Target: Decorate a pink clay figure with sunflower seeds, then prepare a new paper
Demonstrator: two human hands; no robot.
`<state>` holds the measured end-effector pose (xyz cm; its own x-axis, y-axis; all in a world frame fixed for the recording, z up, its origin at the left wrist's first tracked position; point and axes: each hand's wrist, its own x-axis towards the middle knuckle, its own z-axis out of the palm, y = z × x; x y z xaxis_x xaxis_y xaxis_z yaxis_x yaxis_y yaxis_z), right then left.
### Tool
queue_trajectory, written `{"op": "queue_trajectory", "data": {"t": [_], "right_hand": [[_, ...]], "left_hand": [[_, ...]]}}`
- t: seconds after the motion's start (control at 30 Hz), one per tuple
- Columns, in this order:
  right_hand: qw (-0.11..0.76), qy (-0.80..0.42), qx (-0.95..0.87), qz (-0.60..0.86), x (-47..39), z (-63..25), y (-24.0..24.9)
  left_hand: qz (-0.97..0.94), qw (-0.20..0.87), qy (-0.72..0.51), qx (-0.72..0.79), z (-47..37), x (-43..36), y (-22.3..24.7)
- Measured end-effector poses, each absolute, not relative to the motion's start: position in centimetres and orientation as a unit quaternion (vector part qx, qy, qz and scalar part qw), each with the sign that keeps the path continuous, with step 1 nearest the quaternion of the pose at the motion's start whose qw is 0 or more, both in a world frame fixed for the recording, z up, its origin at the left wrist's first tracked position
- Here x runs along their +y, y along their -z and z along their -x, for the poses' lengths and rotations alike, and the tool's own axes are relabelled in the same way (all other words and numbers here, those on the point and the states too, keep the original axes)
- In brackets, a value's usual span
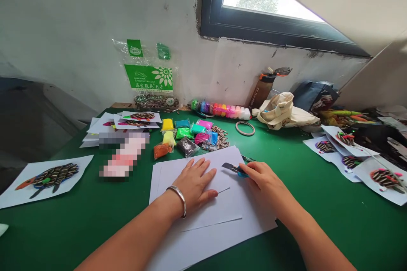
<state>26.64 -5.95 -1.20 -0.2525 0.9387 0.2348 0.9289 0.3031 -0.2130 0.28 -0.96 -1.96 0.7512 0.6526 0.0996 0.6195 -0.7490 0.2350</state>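
Observation:
White paper sheets (219,241) lie stacked on the green table in front of me. My left hand (197,184) rests flat on the top sheet with its fingers spread, a silver bangle (178,198) at the wrist. In my right hand (261,177) is a blue utility knife (240,170), its dark, wide blade pointing left over the paper. Whether the blade touches the sheet I cannot tell. Two thin straight lines, which look like slits, show in the paper: a short one by my left thumb and a longer one below.
Colourful clay packets (184,133) and loose sunflower seeds (220,137) lie beyond the paper. A seed bag (149,78) leans on the wall. A tape roll (245,128), cloth bag (276,110) and bottle (262,89) stand at back right. Seed-covered pictures (47,180) lie on both sides.

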Motion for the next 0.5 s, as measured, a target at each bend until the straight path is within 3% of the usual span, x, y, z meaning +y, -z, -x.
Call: {"op": "queue_trajectory", "data": {"t": [0.5], "right_hand": [[0.151,-0.075,-0.789,0.591,-5.93,-27.08,1.80]], "left_hand": [[-0.930,0.099,-0.080,0.345,-0.31,-0.95,1.77]]}}
